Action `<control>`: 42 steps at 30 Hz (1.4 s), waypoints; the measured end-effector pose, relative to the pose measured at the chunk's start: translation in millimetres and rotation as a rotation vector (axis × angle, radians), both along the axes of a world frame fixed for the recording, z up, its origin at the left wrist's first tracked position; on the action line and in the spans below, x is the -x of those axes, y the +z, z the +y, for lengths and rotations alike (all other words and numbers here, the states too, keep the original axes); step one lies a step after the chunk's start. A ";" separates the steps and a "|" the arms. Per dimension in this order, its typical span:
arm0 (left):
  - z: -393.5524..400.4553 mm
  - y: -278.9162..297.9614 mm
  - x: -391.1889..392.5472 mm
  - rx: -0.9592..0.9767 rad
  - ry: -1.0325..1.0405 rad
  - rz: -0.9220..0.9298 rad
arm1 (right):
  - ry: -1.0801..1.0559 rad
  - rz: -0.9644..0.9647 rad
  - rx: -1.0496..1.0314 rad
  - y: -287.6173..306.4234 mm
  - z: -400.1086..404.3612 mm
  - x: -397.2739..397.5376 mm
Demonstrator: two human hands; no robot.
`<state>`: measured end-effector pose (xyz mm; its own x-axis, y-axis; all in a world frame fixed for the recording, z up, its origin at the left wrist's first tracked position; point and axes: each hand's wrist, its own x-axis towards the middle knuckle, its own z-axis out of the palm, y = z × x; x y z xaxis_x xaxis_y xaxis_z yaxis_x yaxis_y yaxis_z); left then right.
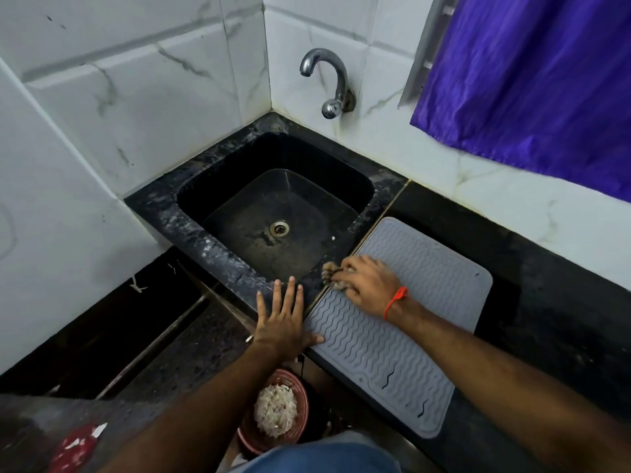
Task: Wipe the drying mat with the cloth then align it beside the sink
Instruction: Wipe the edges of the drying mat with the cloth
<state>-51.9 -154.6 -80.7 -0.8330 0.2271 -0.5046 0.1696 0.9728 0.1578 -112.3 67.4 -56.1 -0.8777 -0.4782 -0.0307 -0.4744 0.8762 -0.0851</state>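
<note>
The grey drying mat (392, 322) lies flat on the black counter (546, 302) at lower right of centre, its long left edge running just beside the sink (273, 213) rim and roughly parallel to it. Its ribbed, wavy surface faces up; its near end reaches the front edge of the counter.

The right hand (368, 285) rests on the upper left portion of the mat, fingers curled closed around a small bunched cloth (333, 273), which protrudes from the fist at the mat's sink-side edge (the cloth appears greyish and crumpled; more cannot be told). A red thread (396, 300) circles that wrist.

The left hand (283, 319) is spread flat, palm down, fingers extended and gripping nothing. It lies on the sink rim, with the thumb touching the mat's left edge.

The sink basin is dark, with a metal drain (279, 228) at centre. A chrome tap (327, 83) projects from the tiled wall at upper centre. A blue curtain (532, 80) hangs at upper right. Below the counter, at lower centre, stands a red bin (273, 409) holding pale scraps.
</note>
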 end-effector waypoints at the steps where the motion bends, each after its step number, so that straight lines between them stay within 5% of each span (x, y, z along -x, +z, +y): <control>1: -1.7 -2.0 -2.4 -0.014 -0.014 0.003 | 0.024 -0.010 0.019 -1.7 -9.0 -15.3; 9: -13.0 -17.6 -8.8 0.005 -0.078 -0.017 | 0.089 -0.043 -0.031 -16.3 -40.1 -83.3; 20: -0.1 6.9 0.6 0.027 -0.036 -0.137 | 0.236 0.051 -0.119 -22.5 -26.8 -76.0; 32: 1.2 7.9 1.3 0.037 -0.032 -0.132 | -0.209 -0.053 -0.109 -16.8 -8.8 -24.5; 42: 2.6 15.5 5.6 0.070 -0.018 -0.128 | 0.169 -0.052 -0.029 -23.3 -51.6 -83.0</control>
<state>-57.5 -152.0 -65.1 -0.7571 0.2020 -0.6213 0.1698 0.9792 0.1114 -29.3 15.8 -79.4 -0.7820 -0.6168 -0.0897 -0.6105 0.7870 -0.0893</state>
